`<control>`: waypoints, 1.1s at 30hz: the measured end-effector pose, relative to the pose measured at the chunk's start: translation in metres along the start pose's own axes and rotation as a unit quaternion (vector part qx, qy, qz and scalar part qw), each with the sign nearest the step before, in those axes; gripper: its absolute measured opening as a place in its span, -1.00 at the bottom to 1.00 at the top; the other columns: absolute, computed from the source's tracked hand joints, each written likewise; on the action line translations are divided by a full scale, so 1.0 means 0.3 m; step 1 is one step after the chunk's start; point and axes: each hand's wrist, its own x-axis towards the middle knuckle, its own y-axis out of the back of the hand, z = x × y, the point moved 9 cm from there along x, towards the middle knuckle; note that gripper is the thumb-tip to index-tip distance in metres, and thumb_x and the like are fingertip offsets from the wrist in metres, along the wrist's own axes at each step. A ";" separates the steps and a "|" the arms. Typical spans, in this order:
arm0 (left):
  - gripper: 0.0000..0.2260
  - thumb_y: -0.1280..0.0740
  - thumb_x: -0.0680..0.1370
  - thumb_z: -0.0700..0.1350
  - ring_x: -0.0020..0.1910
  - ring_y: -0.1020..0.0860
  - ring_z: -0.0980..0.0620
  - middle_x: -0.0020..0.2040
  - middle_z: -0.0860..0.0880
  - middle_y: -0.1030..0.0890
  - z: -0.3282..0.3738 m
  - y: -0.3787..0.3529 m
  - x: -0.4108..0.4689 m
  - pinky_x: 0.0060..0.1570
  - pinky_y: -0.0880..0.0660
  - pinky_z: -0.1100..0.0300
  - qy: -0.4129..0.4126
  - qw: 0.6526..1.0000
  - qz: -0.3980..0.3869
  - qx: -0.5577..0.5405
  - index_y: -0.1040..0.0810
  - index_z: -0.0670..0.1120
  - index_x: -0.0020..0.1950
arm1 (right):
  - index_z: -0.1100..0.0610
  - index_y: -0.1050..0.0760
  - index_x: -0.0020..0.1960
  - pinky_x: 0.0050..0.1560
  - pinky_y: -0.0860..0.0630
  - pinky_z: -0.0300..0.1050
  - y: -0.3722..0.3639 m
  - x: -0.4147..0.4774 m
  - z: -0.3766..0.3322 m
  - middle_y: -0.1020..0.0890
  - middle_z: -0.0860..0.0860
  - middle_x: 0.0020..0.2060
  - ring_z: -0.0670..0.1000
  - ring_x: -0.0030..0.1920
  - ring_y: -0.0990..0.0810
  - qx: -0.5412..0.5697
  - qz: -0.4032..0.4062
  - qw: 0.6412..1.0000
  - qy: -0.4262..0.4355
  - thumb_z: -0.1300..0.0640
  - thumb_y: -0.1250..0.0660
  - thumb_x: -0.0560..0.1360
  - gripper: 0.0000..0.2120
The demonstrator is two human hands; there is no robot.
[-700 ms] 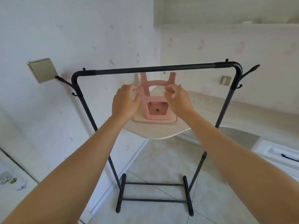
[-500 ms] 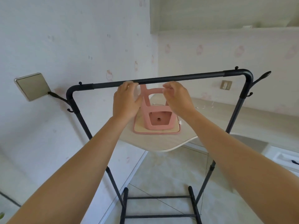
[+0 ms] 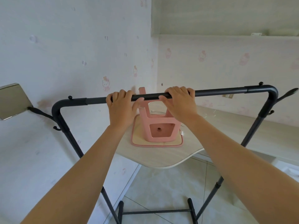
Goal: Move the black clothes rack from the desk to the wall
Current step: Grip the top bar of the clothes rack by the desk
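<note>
Left hand (image 3: 121,109): wrapped over the top bar of the black clothes rack (image 3: 210,92), fingers curled across the far side, thumb tucked under the near side; a closed grasp on the bar, left of its middle
Right hand (image 3: 178,102): also clasped over the same bar, fingers draped over the top, thumb pointing inward beneath it; just right of the left hand, a short stretch of bare bar between them
Rack: upright on the tiled floor (image 3: 161,188), its base feet low in view; it stands in front of the desk (image 3: 161,159), the left upright close to the wall (image 3: 56,54); hooks jut from both upper corners
Mirror (image 3: 13,101): a small square plate on the wall at far left, beside the rack's left hook
Stool (image 3: 159,125): pink, upside down on a pink-edged mat (image 3: 145,142) on the desk, seen behind the bar between the two hands
</note>
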 end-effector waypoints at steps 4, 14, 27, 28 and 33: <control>-0.57 -0.16 0.52 0.30 -0.05 -0.38 -0.08 -0.12 -0.02 -0.50 0.019 -0.012 0.002 0.17 -0.10 0.07 0.004 0.999 0.029 -0.034 -0.53 -0.04 0.00 | 0.04 -0.48 -0.06 0.12 -0.21 -0.06 -0.002 0.003 0.019 -0.56 -0.06 -0.20 0.07 -0.11 -0.47 -0.038 0.036 0.998 0.018 -0.33 -0.06 0.52 -0.53; -0.57 -0.18 0.49 0.31 -0.08 -0.35 -0.06 -0.13 0.00 -0.48 0.075 -0.012 -0.010 0.14 -0.11 0.10 -0.003 0.996 0.056 -0.066 -0.52 -0.05 -0.03 | 0.08 -0.49 -0.04 -0.02 -0.19 -0.09 0.049 -0.035 0.053 -0.53 -0.03 -0.25 0.07 -0.17 -0.44 -0.059 0.098 0.992 0.059 -0.23 -0.07 0.56 -0.58; -0.57 -0.16 0.48 0.30 -0.05 -0.36 -0.04 -0.04 0.01 -0.51 0.211 -0.034 -0.013 0.14 -0.12 0.08 -0.021 0.995 0.032 -0.091 -0.51 -0.05 -0.01 | 0.11 -0.53 -0.01 -0.06 -0.20 -0.07 0.135 -0.104 0.154 -0.58 0.00 -0.18 0.10 -0.21 -0.47 -0.067 0.111 0.990 0.061 -0.20 -0.10 0.55 -0.58; -0.59 -0.18 0.49 0.29 -0.04 -0.36 -0.03 -0.02 0.01 -0.51 0.223 -0.040 -0.014 0.16 -0.12 0.07 -0.022 0.995 0.030 -0.093 -0.51 -0.04 -0.01 | 0.11 -0.52 0.01 -0.05 -0.20 -0.07 0.137 -0.109 0.169 -0.57 0.00 -0.21 0.10 -0.20 -0.46 -0.072 0.103 0.991 0.054 -0.22 -0.06 0.55 -0.56; -0.60 -0.22 0.48 0.30 -0.03 -0.35 -0.05 -0.06 0.02 -0.51 0.278 -0.066 -0.021 0.19 -0.15 0.02 -0.027 0.994 0.018 -0.104 -0.49 -0.03 -0.03 | 0.09 -0.51 -0.01 -0.06 -0.21 -0.07 0.161 -0.147 0.228 -0.52 -0.02 -0.26 0.09 -0.21 -0.44 -0.094 0.098 0.990 0.039 -0.18 -0.17 0.56 -0.65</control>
